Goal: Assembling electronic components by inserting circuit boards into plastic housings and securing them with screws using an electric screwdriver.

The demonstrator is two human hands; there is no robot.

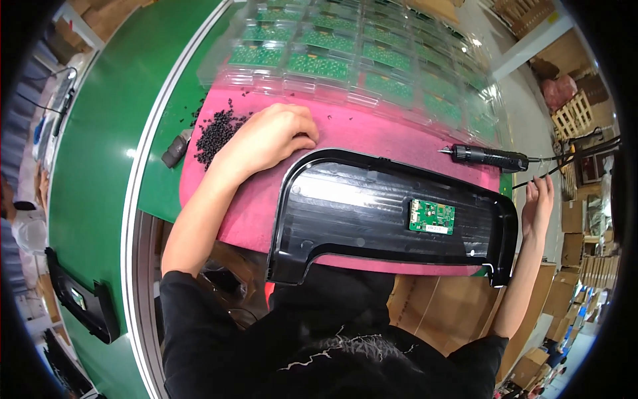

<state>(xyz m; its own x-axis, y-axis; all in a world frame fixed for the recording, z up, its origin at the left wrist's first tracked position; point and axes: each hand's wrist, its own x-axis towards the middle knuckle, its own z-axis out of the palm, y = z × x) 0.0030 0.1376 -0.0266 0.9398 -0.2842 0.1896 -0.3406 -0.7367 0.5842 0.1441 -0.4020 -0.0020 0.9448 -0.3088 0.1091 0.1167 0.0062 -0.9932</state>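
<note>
A black curved plastic housing lies open side up in front of me, partly over the pink mat's near edge. Inside it, right of its middle, sits a small green circuit board with a white label. My left hand rests on the mat just beyond the housing's left end, fingers curled together. Whatever its fingertips may hold is hidden. Beside its wrist spreads a heap of small black screws. My right hand is off the housing's right end, fingers stretched up by a black cable. A black electric screwdriver lies beyond the housing.
Clear plastic trays with several green circuit boards cover the far side of the pink mat. A small black object lies left of the screws. Another black housing is on the green table to the left. Cardboard boxes stand right.
</note>
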